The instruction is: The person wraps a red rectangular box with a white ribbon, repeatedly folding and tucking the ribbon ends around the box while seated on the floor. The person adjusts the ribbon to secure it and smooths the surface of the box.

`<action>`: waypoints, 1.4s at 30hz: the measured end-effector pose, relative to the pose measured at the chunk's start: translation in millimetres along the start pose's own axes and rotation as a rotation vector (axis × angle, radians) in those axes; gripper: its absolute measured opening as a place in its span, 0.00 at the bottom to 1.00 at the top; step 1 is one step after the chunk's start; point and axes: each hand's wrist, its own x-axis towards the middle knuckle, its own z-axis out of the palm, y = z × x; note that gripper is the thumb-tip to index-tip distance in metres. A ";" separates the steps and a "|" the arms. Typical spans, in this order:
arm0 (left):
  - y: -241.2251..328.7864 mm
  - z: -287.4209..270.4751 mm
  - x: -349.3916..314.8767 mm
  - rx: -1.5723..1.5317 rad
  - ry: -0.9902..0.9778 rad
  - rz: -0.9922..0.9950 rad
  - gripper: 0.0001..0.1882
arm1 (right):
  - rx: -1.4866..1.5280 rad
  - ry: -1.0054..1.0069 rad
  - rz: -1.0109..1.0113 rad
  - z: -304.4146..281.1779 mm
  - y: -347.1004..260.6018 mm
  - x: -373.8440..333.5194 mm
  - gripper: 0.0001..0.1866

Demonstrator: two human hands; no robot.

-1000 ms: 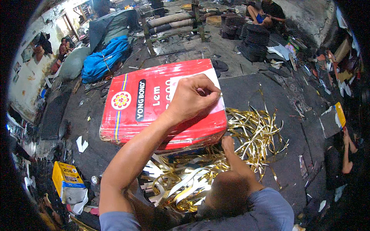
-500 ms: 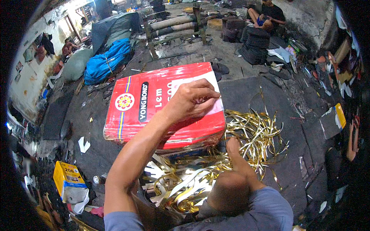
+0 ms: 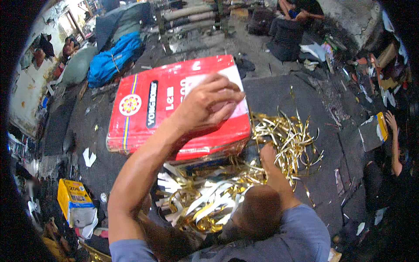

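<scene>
A red carton [image 3: 183, 139] with a white and pale pink patch on its right side lies before me. Over that patch is my left hand [image 3: 209, 102], its fingers bent and drawn together by the carton's right edge. Anything between those fingertips is too small and blurred to name. Beside the carton's near right corner, my right hand [image 3: 267, 153] is closed among shiny gold strips [image 3: 292, 139]; what it grips is hidden. More gold and white strips [image 3: 209, 205] are heaped between my arms, below the carton.
At the left stands a yellow, white and blue box [image 3: 76, 201]. Another person's hand [image 3: 391, 122] is by a grey and yellow box [image 3: 373, 132] at the right. Farther back are a blue wrapped bundle [image 3: 114, 61] and dark stacks [image 3: 283, 39]. Scraps litter the dark floor.
The whole view has shifted, so the carton sits higher and further left. My right hand has moved slightly right from the carton's corner. The other person's hand has come to the grey and yellow box.
</scene>
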 end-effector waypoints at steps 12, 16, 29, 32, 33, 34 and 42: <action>14.3 12.9 -6.2 0.132 -0.053 -0.028 0.24 | -0.101 0.231 -0.209 10.3 87.6 -8.7 0.19; 64.1 24.3 -18.2 0.310 0.157 0.096 0.11 | 0.390 -0.062 0.170 -32.0 54.9 -8.3 0.14; 143.3 236.5 -408.0 -0.107 -0.486 -1.328 0.31 | 1.061 0.615 0.363 -196.1 140.6 -95.6 0.08; 150.8 230.8 -379.0 -0.134 -0.506 -1.344 0.21 | 1.104 0.415 0.240 -228.9 114.3 -112.7 0.06; 149.3 217.5 -361.5 -0.187 -0.508 -1.340 0.19 | 1.126 0.351 0.181 -242.5 94.3 -121.4 0.05; 149.9 199.0 -337.4 -0.198 -0.567 -1.307 0.20 | 1.134 0.299 0.106 -261.1 69.6 -130.9 0.05; 127.4 124.6 -253.7 -0.163 -0.709 -1.185 0.30 | 0.824 -0.048 -0.534 -361.6 -71.0 -197.4 0.07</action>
